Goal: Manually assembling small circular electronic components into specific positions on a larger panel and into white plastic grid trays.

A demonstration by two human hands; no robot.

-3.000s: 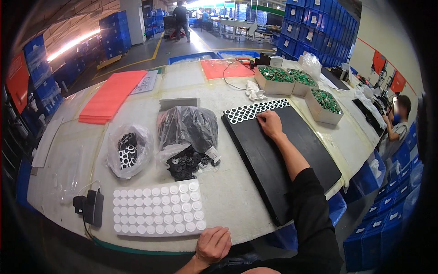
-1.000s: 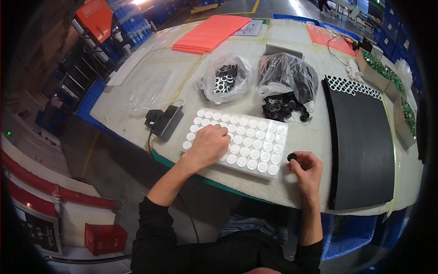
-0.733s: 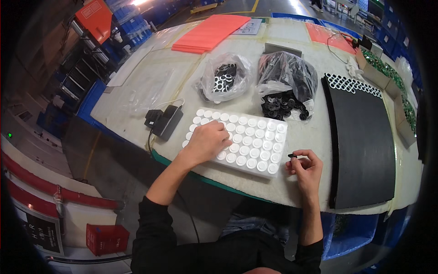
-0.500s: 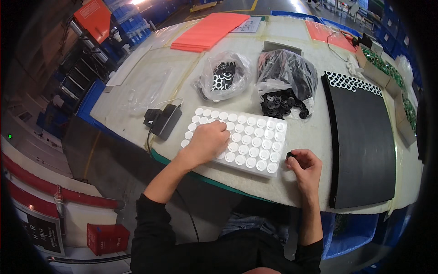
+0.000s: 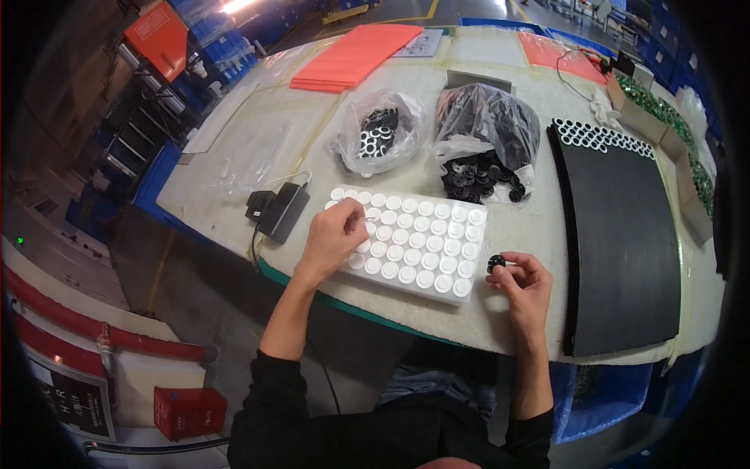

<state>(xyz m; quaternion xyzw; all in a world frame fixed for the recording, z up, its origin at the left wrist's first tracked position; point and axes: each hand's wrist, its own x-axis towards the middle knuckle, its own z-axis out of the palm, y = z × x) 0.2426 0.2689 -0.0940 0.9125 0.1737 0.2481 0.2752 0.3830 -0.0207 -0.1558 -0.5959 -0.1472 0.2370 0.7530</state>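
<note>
A white block-shaped tray (image 5: pixel 437 297) lies before me, set with rows of round white caps (image 5: pixel 429 260). Over its left part is my left hand (image 5: pixel 332 238), thumb and fingers pinched together just above the caps. A thin pale bit shows at those fingertips, too small to name. Right of the tray, my right hand (image 5: pixel 527 293) grips a small round black disc (image 5: pixel 495 264) between thumb and fingers. The disc's slotted face is turned up towards me.
Behind the tray stand a clear bag of black-and-white rings (image 5: pixel 378 134) and a bag spilling black discs (image 5: pixel 478 176). A black adapter (image 5: pixel 283 213) sits left. On the right lies a black foam sheet (image 5: pixel 621 250) with white-rimmed rings; orange sheets (image 5: pixel 355 56) lie at the back.
My left hand has shifted left over the tray, uncovering more caps. The black disc in my right hand has tilted, so its face shows more.
</note>
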